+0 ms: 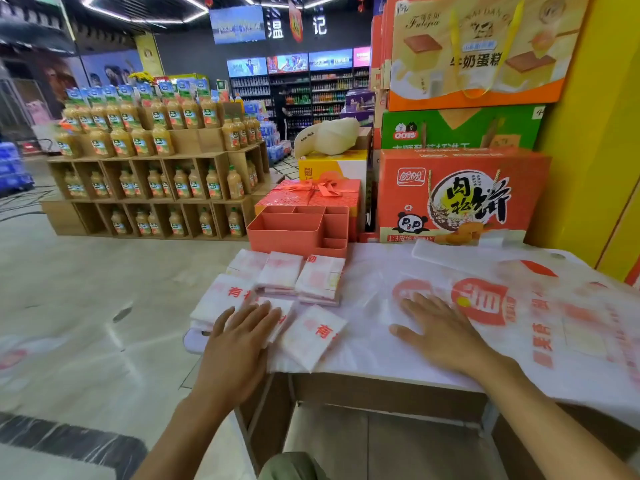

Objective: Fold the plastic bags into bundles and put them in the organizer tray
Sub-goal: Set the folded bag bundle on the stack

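Several folded white plastic bag bundles [282, 275] with red print lie at the table's left end. My left hand [239, 337] rests flat on one of the front bundles, fingers straight. My right hand [440, 329] presses flat on an unfolded white bag [485, 299] with a red logo, spread over the table. The coral organizer tray [294, 230], with several compartments that look empty, stands behind the bundles at the table's far left edge.
Large snack boxes [460, 195] stack behind the table on the right, by a yellow wall [595, 133]. A red gift box [311, 194] sits behind the tray. Shelves of juice bottles [156, 168] stand across the floor to the left.
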A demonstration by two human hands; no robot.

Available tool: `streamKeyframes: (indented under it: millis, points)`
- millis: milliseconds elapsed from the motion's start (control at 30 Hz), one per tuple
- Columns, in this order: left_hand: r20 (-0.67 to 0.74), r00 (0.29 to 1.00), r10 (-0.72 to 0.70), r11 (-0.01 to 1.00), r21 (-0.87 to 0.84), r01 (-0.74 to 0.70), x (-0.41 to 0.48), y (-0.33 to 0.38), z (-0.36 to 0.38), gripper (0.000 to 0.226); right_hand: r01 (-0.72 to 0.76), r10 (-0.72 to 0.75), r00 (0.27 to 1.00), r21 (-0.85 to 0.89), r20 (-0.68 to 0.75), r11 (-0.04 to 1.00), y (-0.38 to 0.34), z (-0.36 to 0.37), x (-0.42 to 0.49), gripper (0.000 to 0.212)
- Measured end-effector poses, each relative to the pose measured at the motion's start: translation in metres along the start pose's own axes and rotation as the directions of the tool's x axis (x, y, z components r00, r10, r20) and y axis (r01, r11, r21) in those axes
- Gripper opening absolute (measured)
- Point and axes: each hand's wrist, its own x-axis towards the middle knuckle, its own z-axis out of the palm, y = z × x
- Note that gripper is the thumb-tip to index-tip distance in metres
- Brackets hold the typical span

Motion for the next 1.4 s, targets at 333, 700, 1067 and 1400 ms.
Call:
streamKeyframes:
  millis: [333, 700, 1067, 1400]
  points:
    - [0.042, 0.998, -0.036, 0.994, -0.101, 0.04, -0.008, 0.004, 0.01, 0.064, 0.014, -0.015, 1.0, -0.13, -0.01, 0.991, 0.003, 0.009, -0.003, 0.082]
    - [0.126, 0.989, -0.074, 0.997, -0.02, 0.077, 0.019, -0.001, 0.006, 0.075, 0.007, -0.009, 1.0, -0.1, -0.023, 0.995, 0.006, 0.01, -0.002, 0.086]
    - [0.031, 0.998, -0.058, 0.997, -0.058, 0.06, 0.021, 0.028, -0.007, 0.065, -0.114, 0.13, 0.947, 0.069, -0.294, 0.991, 0.013, -0.011, -0.021, 0.06]
    - [0.102, 0.967, 0.234, 0.906, -0.384, -0.179, 0.067, 0.185, 0.004, 0.054, -0.403, 0.398, 0.914, -0.065, -0.077, 0.913, 0.099, -0.021, -0.072, 0.094]
